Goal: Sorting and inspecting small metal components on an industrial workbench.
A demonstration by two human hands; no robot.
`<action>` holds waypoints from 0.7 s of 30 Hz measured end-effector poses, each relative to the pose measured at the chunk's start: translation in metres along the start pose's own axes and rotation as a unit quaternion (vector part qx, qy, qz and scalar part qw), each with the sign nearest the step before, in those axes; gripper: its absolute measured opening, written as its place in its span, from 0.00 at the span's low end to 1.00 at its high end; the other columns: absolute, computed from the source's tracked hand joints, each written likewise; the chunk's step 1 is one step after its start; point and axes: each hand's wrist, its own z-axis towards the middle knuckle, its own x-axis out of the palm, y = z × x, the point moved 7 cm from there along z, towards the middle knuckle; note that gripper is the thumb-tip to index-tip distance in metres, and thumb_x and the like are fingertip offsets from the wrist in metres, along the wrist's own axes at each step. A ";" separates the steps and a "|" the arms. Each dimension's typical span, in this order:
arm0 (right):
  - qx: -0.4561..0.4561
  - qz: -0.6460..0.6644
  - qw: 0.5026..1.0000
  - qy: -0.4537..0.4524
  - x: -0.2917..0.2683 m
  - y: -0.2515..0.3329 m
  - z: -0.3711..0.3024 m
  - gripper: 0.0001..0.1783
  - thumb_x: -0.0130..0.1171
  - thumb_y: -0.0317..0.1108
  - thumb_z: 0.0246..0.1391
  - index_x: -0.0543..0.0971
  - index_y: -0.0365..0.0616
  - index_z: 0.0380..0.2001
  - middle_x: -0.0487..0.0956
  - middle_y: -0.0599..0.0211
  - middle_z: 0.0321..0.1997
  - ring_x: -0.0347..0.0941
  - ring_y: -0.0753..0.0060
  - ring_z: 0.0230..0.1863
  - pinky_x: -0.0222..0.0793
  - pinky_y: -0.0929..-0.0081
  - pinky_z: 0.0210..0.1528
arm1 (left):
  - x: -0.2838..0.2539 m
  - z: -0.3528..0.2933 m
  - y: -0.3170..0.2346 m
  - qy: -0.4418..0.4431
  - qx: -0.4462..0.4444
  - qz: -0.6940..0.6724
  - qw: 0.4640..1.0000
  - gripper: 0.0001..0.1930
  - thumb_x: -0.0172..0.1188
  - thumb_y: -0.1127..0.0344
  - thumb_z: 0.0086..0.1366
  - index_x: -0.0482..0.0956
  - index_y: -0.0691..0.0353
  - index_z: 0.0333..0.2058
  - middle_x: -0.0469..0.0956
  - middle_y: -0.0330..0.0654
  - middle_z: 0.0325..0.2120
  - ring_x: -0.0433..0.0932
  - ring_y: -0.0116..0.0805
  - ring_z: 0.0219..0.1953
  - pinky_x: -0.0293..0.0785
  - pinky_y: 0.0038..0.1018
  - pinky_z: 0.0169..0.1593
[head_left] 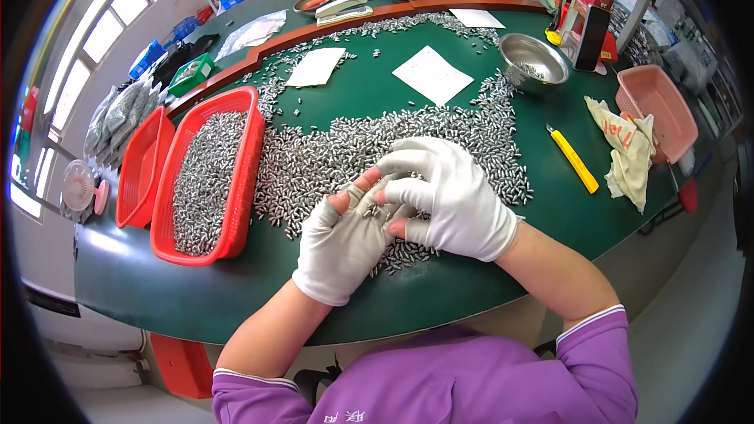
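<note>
Both my hands wear white gloves with some bare fingertips showing. My left hand [339, 250] is cupped palm up over the front of a wide spread of small silvery metal pieces [314, 163], each short and rod-like. A few such pieces [371, 210] lie in its palm. Just above that palm, my right hand [463, 202] has its fingers curled in, thumb and fingertips close to the left fingers. Whether a piece sits between those right fingertips is too small to make out. More pieces lie on the green table under both hands.
A red basket [253, 153] full of the same pieces stands left, beside another red basket [129, 188]. A steel bowl [542, 51], yellow cutter knife [575, 161], cloth [628, 165] and pink basket [675, 114] are right. Paper sheets [432, 74] lie beyond the pieces, before a brown wooden ledge [377, 12].
</note>
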 end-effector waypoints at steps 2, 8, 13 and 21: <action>-0.013 -0.011 1.000 0.009 0.005 0.003 0.002 0.21 0.71 0.37 0.29 0.80 0.48 0.33 0.77 0.67 0.43 0.72 0.57 0.48 0.68 0.58 0.48 | 0.000 0.002 0.004 0.016 -0.009 -0.010 1.000 0.27 0.62 0.57 0.60 0.66 0.63 0.54 0.70 0.44 0.50 0.72 0.36 0.49 0.69 0.33 0.51; -0.050 -0.001 0.998 0.035 0.011 0.013 0.002 0.14 0.67 0.38 0.35 0.80 0.50 0.30 0.78 0.72 0.35 0.74 0.62 0.44 0.70 0.62 0.45 | 0.003 0.000 0.012 -0.018 -0.048 0.033 0.998 0.37 0.64 0.48 0.58 0.62 0.63 0.59 0.69 0.40 0.48 0.70 0.29 0.46 0.66 0.25 0.46; -0.010 -0.040 0.999 0.008 0.007 0.009 0.002 0.11 0.63 0.34 0.35 0.79 0.49 0.28 0.79 0.73 0.33 0.75 0.66 0.42 0.70 0.67 0.45 | -0.005 0.001 0.008 0.018 -0.033 0.031 0.999 0.38 0.62 0.48 0.59 0.60 0.66 0.61 0.68 0.45 0.55 0.68 0.38 0.56 0.62 0.35 0.61; -0.010 -0.054 0.998 -0.001 0.003 0.003 0.002 0.06 0.61 0.31 0.39 0.76 0.47 0.24 0.77 0.67 0.29 0.75 0.62 0.35 0.71 0.65 0.39 | -0.003 0.000 0.007 -0.022 -0.037 -0.019 0.999 0.31 0.66 0.55 0.59 0.66 0.67 0.55 0.69 0.47 0.52 0.70 0.39 0.54 0.66 0.33 0.60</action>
